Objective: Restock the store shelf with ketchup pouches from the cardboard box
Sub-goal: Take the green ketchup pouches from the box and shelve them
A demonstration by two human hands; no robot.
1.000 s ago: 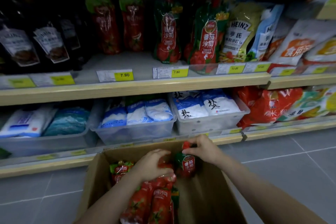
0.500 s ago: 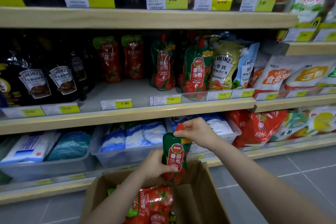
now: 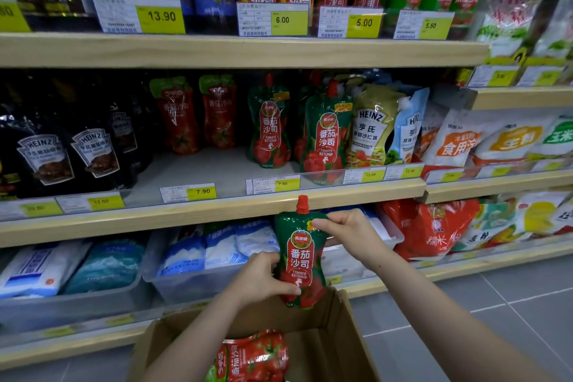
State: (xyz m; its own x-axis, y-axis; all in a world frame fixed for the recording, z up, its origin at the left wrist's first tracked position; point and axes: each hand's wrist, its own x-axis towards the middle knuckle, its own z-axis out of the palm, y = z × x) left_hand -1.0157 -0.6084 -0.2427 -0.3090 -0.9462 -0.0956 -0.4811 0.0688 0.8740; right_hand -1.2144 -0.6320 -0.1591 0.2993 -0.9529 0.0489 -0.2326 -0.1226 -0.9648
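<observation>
I hold a green and red ketchup pouch [image 3: 302, 257] with a red cap upright above the cardboard box [image 3: 338, 347]. My left hand [image 3: 260, 282] grips its lower left side and my right hand [image 3: 347, 234] pinches its upper right corner. More red ketchup pouches [image 3: 254, 357] lie in the box. On the middle shelf [image 3: 217, 211] two matching green pouches [image 3: 324, 133] stand right of centre, and two red pouches [image 3: 198, 115] stand further back. The held pouch is just below that shelf's front edge.
Dark Heinz pouches [image 3: 68, 152] fill the middle shelf's left, a Heinz salad dressing pouch [image 3: 372, 127] its right. Bare shelf board lies in front of the red pouches. Clear bins of white bags [image 3: 223, 251] sit on the bottom shelf. Grey tiled floor [image 3: 496, 304] is at right.
Both hands lifted one green pouch out of the box, from among the pouches up to just under the middle shelf edge. My view tilted upward toward the shelves.
</observation>
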